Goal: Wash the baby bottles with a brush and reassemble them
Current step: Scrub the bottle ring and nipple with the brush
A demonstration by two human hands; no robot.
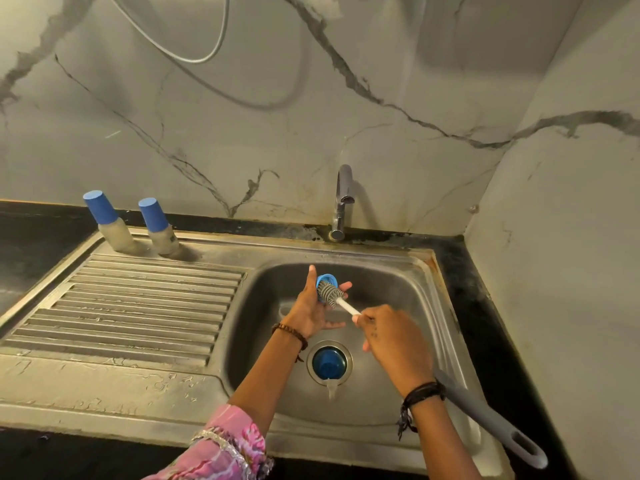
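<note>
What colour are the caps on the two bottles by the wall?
Blue. Both caps show clearly in the head view, on pale bottles standing behind the draining board.

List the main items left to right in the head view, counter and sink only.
Taller blue-capped frosted baby bottle → shorter blue-capped frosted baby bottle → ribbed steel drainboard → left hand holding blue ring → right hand gripping white-handled grey brush → long grey handle on the sink's right rim.

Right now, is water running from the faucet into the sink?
No, the faucet shows no stream, and the sink basin below its spout has no falling water.
</note>
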